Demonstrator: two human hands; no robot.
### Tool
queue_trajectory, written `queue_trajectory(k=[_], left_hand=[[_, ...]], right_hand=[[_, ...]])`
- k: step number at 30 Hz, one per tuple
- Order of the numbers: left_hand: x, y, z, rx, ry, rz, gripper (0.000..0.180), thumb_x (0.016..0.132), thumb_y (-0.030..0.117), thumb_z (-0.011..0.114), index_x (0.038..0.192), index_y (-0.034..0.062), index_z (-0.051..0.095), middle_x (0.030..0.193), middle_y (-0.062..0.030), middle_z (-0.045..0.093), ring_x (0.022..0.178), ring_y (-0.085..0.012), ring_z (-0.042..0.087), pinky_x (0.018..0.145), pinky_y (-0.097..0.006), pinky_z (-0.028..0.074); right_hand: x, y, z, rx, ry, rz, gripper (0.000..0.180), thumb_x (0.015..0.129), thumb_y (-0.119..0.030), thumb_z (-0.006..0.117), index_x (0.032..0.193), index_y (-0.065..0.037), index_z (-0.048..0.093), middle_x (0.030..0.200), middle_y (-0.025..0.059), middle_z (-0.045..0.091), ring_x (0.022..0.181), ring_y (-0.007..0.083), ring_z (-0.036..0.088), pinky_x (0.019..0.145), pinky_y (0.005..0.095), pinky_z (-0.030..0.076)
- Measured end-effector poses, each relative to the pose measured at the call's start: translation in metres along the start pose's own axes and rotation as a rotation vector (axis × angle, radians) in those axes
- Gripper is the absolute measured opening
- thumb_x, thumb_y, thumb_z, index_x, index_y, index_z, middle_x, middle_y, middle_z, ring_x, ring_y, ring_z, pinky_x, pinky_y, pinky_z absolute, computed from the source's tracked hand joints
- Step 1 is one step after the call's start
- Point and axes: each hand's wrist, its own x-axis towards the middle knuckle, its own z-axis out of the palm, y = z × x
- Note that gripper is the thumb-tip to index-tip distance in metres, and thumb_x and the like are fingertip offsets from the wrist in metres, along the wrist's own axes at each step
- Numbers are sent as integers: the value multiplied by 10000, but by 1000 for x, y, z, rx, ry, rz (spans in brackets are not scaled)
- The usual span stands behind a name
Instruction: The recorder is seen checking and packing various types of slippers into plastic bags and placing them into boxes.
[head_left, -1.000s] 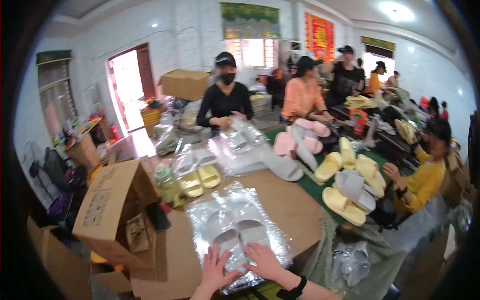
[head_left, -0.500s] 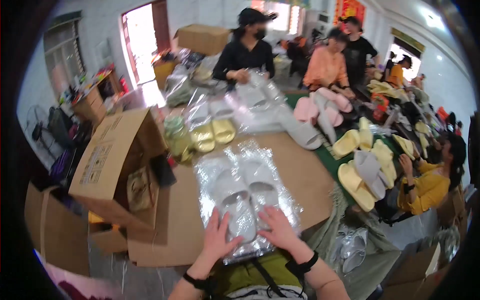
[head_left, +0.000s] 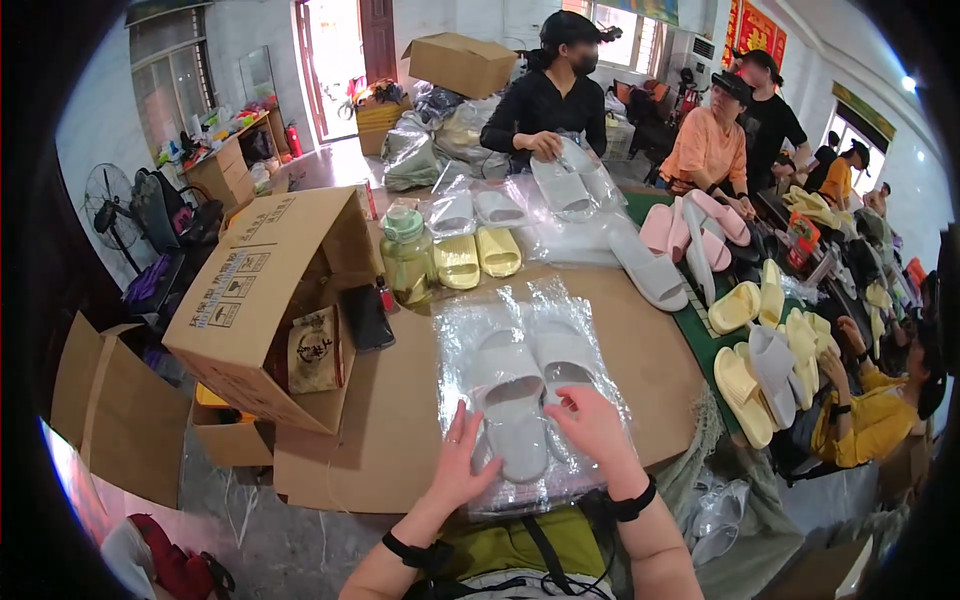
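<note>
A pair of light grey slippers (head_left: 515, 432) lies side by side in a clear plastic bag (head_left: 462, 335) on the brown cardboard sheet in front of me. My left hand (head_left: 462, 462) rests on the bag beside the left slipper's heel, fingers spread and thumb out. Over the right slipper, my right hand (head_left: 598, 428) hides most of its heel. Its thumb and forefinger are bent near the foot opening, apart from each other, with nothing seen between them. The toes point away from me.
An opened carton (head_left: 260, 290) stands to the left, near a dark wallet (head_left: 367, 318) and a green-lidded jar (head_left: 408, 255). Yellow slippers (head_left: 478, 258) lie beyond the bag. Loose slippers (head_left: 742, 395) crowd the green surface at right. Across the table a co-worker (head_left: 550, 110) handles bagged slippers.
The view has shifted, so the scene sits further right and lower. My right hand has moved up the right slipper toward its opening, fingers more bent. The left hand stays by the left heel.
</note>
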Motion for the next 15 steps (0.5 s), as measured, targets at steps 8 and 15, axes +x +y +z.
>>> queue_trajectory(k=[8, 15], left_hand=[[-3, -5, 10, 50, 28, 0, 770, 824, 335, 758, 1449, 33, 426, 1579, -309, 220, 1410, -478, 336, 1113, -511, 365], [0, -6, 9, 10, 53, 25, 764, 850, 338, 742, 1459, 20, 408, 1576, -313, 221, 1419, -474, 318, 1135, -513, 331]], right_hand=[[-2, 27, 29, -144, -43, -277, 538, 799, -274, 768, 1220, -2, 573, 1112, 200, 577, 1070, 388, 561, 922, 455, 467], [-11, 6, -11, -70, -37, -28, 322, 820, -264, 757, 1049, -48, 688, 985, 130, 661, 900, 305, 655, 758, 376, 526]])
